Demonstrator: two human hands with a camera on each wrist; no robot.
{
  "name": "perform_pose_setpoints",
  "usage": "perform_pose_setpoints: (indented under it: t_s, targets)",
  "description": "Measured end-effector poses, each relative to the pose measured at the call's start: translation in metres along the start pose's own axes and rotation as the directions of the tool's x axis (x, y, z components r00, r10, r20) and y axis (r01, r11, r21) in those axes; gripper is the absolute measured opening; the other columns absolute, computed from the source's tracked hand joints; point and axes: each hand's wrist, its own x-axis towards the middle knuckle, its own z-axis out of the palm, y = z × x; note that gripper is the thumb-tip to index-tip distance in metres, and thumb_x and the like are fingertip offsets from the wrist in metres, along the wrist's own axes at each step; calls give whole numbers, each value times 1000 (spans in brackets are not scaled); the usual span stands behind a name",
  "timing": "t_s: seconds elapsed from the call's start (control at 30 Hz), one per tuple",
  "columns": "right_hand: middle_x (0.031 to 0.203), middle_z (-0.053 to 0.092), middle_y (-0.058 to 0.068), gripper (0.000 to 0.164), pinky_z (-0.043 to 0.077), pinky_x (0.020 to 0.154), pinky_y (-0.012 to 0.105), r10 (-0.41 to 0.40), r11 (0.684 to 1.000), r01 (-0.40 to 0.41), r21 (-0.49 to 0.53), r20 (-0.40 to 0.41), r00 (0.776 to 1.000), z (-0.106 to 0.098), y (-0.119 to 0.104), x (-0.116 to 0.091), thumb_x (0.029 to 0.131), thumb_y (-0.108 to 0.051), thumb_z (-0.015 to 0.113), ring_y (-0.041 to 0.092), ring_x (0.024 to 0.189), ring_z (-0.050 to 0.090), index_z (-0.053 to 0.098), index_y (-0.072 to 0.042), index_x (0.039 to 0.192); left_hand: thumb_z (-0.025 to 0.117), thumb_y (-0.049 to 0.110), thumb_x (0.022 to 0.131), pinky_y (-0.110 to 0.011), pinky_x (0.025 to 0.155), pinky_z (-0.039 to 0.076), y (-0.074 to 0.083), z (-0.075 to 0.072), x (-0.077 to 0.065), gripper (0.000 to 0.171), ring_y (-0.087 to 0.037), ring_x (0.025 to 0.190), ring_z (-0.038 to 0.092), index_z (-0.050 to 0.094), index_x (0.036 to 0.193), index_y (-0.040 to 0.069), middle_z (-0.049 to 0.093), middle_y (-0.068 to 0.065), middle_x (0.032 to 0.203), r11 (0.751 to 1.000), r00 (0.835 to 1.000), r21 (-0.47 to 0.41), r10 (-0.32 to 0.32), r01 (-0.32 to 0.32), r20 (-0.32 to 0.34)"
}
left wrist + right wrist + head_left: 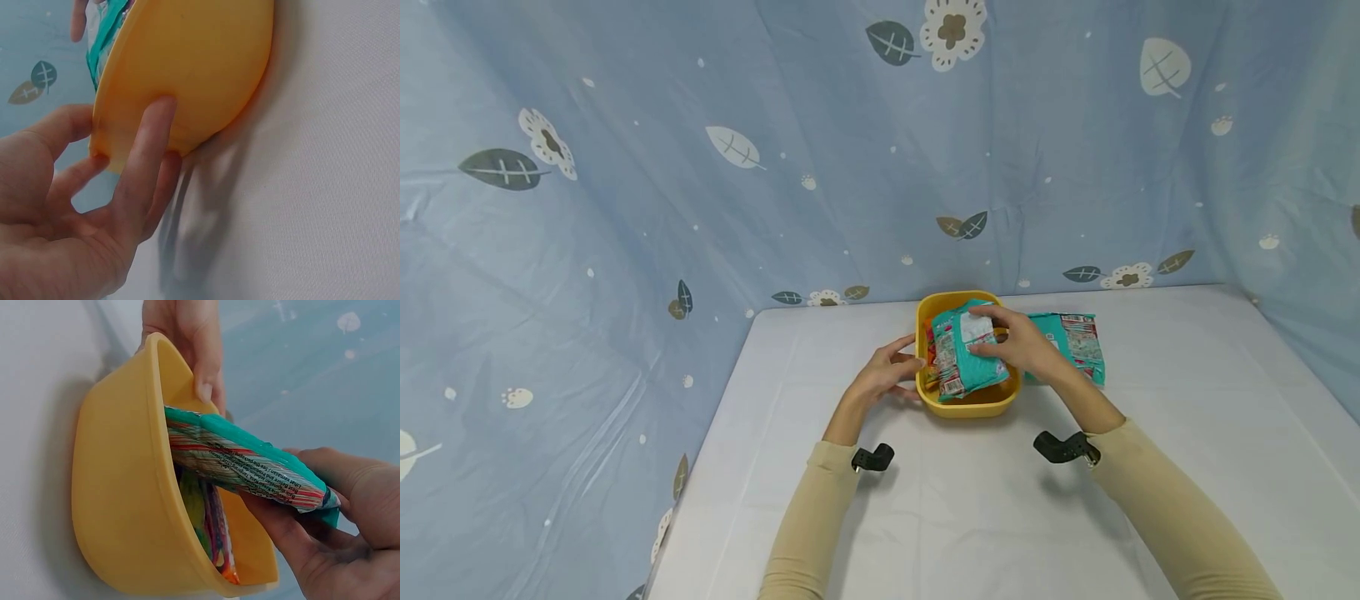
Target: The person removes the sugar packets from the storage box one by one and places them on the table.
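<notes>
A yellow plastic bin (970,411) stands on the table. My left hand (883,375) holds its left side; in the left wrist view the fingers (150,144) lie against the outer wall, and in the right wrist view the thumb hooks over the rim. My right hand (1030,346) pinches a teal snack packet (951,354) with printed text. In the right wrist view this packet (244,459) tilts over the rim, partly inside the bin. Under it, a colourful packet (212,531) with red, yellow and orange lies inside, its lower part hidden.
A second teal packet (1082,337) lies flat on the table to the right of the bin, partly behind my right hand. The white table (970,517) meets a blue patterned curtain (850,167) at the back and left.
</notes>
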Motion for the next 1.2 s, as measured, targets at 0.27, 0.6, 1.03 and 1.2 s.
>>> perform_pose_setpoints:
  t_s: [0.27, 0.6, 1.03, 1.2]
  targets:
    - [136, 55, 16, 62, 58, 96, 48, 4, 1000, -4, -30, -13, 1000, -1, -3, -2, 89, -22, 73, 34, 119, 56, 47, -15, 145, 66, 16, 94, -49, 71, 64, -1, 0, 0, 65, -28, 102, 68, 39, 151, 26, 55, -20, 130, 1000, 1000, -7, 10, -10, 5]
    - [150, 43, 14, 62, 49, 108, 56, 10, 1000, -11, -9, -28, 1000, -5, -4, -5, 89, -23, 73, 40, 134, 45, 47, -16, 145, 66, 18, 94, -49, 72, 64, -1, 0, -1, 64, -28, 102, 67, 39, 151, 28, 54, -20, 132, 1000, 1000, -2, -1, 1, 0]
    - [151, 42, 14, 61, 53, 104, 54, -4, 1000, 4, 1, -50, 999, -14, -4, -10, 90, -22, 73, 40, 130, 49, 47, -16, 145, 67, 18, 94, -50, 74, 64, 0, 0, -2, 63, -27, 100, 67, 41, 150, 30, 54, -19, 130, 1000, 1000, -5, -3, 3, 3]
    - [150, 42, 14, 61, 58, 93, 44, -4, 1000, 4, 4, -57, 998, -19, -2, -12, 90, -24, 72, 35, 120, 52, 47, -17, 145, 67, 18, 93, -49, 73, 64, -1, 0, -1, 64, -28, 100, 67, 40, 150, 29, 55, -19, 131, 1000, 1000, -10, 2, -1, 10]
